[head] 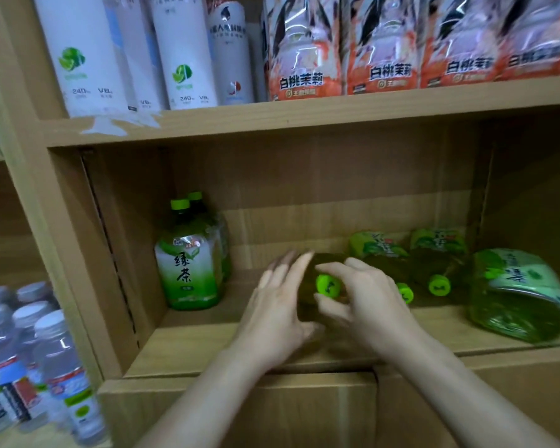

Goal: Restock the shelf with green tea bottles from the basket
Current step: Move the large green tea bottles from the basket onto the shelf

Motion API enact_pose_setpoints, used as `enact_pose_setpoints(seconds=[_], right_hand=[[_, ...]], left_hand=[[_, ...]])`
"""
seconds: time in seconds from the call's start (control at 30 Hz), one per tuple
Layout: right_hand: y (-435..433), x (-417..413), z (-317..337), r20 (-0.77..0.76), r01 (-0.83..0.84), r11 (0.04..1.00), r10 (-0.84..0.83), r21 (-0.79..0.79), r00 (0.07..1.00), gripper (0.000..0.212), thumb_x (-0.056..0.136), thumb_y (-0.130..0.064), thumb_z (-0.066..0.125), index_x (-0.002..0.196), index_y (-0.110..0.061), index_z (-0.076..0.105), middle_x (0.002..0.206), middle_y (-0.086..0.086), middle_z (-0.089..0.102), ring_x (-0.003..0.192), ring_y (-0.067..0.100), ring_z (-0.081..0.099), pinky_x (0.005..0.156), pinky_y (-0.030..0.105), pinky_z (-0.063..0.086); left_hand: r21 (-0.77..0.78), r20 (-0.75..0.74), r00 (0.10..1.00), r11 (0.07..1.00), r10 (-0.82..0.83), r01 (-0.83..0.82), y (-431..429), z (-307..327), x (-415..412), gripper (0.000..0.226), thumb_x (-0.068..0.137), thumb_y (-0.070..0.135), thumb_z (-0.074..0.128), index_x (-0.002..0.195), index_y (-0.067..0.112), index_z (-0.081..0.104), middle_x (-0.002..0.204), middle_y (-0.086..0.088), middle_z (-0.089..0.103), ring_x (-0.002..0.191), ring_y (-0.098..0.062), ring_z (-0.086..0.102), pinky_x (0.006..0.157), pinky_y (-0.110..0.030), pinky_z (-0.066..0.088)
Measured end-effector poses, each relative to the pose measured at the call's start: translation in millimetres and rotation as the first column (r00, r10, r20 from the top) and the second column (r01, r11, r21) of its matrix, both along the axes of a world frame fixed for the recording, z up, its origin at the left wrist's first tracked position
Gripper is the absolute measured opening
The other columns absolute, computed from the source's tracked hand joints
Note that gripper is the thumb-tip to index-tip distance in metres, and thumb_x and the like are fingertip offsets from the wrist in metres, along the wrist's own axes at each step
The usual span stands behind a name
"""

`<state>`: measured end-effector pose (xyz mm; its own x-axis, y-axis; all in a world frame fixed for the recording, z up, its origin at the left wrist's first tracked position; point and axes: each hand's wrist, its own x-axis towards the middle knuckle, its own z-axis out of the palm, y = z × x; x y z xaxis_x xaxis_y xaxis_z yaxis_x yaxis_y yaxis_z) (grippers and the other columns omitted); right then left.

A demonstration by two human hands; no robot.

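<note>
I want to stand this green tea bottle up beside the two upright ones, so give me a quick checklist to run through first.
1. Right hand grips the held bottle: ok, thumb and fingers curl round its neck by the cap.
2. Left hand steadies it: ok, straight fingers lie along its left side.
3. Room beside the upright bottles: ok, bare shelf floor shows between them and the hands.
4. Cap tight: cannot tell.
5. Neighbours stable: not ok, three lying bottles on the right could roll.
</note>
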<state>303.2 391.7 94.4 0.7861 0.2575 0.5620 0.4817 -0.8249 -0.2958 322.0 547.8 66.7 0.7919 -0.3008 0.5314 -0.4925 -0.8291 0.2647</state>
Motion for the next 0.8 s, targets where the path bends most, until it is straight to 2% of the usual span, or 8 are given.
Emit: enact_pose_setpoints(seconds=[0.17, 0.23, 0.3, 0.4, 0.47, 0.53, 0.7, 0.8], right_hand=[[-2.0, -8.0, 37.6, 0.147, -0.211, 0.904, 0.167, 0.372, 0.975, 0.021, 0.08, -0.033, 0.069, 0.1, -0.028, 0.067, 0.073, -0.004, 0.06, 0.064, 0.008, 0.053, 0.063, 0.026, 0.046], [-1.1, 3.8, 44.1, 0.127, -0.239, 0.825, 0.203, 0.512, 0.971, 0.022, 0.082, -0.027, 0.069, 0.105, -0.029, 0.066, 0.07, -0.007, 0.059, 0.061, 0.004, 0.053, 0.062, 0.022, 0.047], [-7.0, 19.0, 35.7, 0.05, -0.173, 0.859, 0.17, 0.482, 0.984, 0.036, 0.084, -0.023, 0.068, 0.118, -0.03, 0.06, 0.086, -0.007, 0.061, 0.083, 0.007, 0.059, 0.079, 0.025, 0.048], [-12.5, 29.8, 5.6, -0.17, -0.078, 0.923, 0.152, 0.378, 0.974, 0.071, 0.085, -0.02, 0.067, 0.142, -0.042, 0.032, 0.127, -0.005, 0.058, 0.123, 0.013, 0.052, 0.105, 0.032, 0.042], [-13.5, 27.8, -10.2, -0.222, -0.1, 0.903, 0.208, 0.417, 0.953, 0.087, 0.086, -0.011, 0.064, 0.144, -0.052, 0.014, 0.132, -0.009, 0.057, 0.123, 0.012, 0.054, 0.106, 0.035, 0.043], [-10.9, 26.5, -16.4, -0.184, -0.098, 0.91, 0.186, 0.403, 0.965, 0.093, 0.087, -0.009, 0.062, 0.141, -0.059, 0.004, 0.131, -0.006, 0.059, 0.119, 0.014, 0.058, 0.103, 0.038, 0.046], [-4.4, 36.0, -20.5, -0.18, -0.055, 0.919, 0.135, 0.391, 0.974, 0.098, 0.086, -0.01, 0.061, 0.137, -0.064, -0.003, 0.125, 0.0, 0.062, 0.111, 0.021, 0.063, 0.099, 0.039, 0.049], [-1.9, 45.8, -15.2, -0.263, -0.084, 0.923, 0.193, 0.377, 0.945, 0.096, 0.087, -0.011, 0.061, 0.142, -0.058, -0.002, 0.13, -0.007, 0.057, 0.114, 0.013, 0.059, 0.101, 0.028, 0.046]], left_hand=[[-0.341, 0.141, 0.99, 0.938, -0.02, 0.068, -4.9, 19.7, -6.7, 0.086, 0.056, 0.039, 0.087, 0.129, 0.037, 0.042, 0.121, 0.016, 0.051, 0.108, -0.002, 0.05, 0.09, -0.018, 0.042], [-0.413, 0.065, 0.998, 0.91, -0.001, 0.028, -0.8, 31.9, -4.7, 0.083, 0.058, 0.039, 0.087, 0.129, 0.034, 0.044, 0.117, 0.013, 0.058, 0.098, -0.001, 0.057, 0.08, -0.014, 0.045], [-0.482, -0.027, 1.0, 0.876, 0.0, -0.013, 1.3, 36.9, 7.9, 0.08, 0.065, 0.035, 0.084, 0.134, 0.031, 0.044, 0.119, 0.007, 0.062, 0.099, -0.004, 0.06, 0.079, -0.011, 0.043], [-0.479, -0.093, 0.995, 0.876, 0.021, -0.063, 2.3, 32.7, 28.1, 0.08, 0.077, 0.032, 0.076, 0.144, 0.029, 0.034, 0.119, 0.001, 0.066, 0.11, -0.016, 0.061, 0.094, -0.026, 0.048], [-0.464, -0.138, 0.99, 0.882, 0.014, -0.078, -0.5, 26.0, 33.8, 0.081, 0.081, 0.028, 0.072, 0.147, 0.032, 0.026, 0.121, -0.001, 0.066, 0.113, -0.02, 0.061, 0.096, -0.034, 0.049], [-0.466, -0.14, 0.99, 0.879, 0.035, -0.097, 1.6, 23.1, 35.0, 0.084, 0.079, 0.025, 0.075, 0.146, 0.034, 0.025, 0.123, -0.001, 0.064, 0.115, -0.019, 0.059, 0.097, -0.031, 0.048], [-0.48, -0.07, 0.993, 0.869, 0.098, -0.12, 5.6, 11.5, 33.4, 0.083, 0.076, 0.03, 0.077, 0.136, 0.053, 0.024, 0.118, 0.001, 0.067, 0.109, -0.022, 0.063, 0.094, -0.032, 0.05], [-0.347, -0.011, 0.988, 0.926, 0.157, -0.151, 3.4, 8.4, 34.7, 0.08, 0.087, 0.029, 0.065, 0.131, 0.067, 0.009, 0.124, -0.003, 0.063, 0.102, -0.029, 0.065, 0.086, -0.038, 0.054]])
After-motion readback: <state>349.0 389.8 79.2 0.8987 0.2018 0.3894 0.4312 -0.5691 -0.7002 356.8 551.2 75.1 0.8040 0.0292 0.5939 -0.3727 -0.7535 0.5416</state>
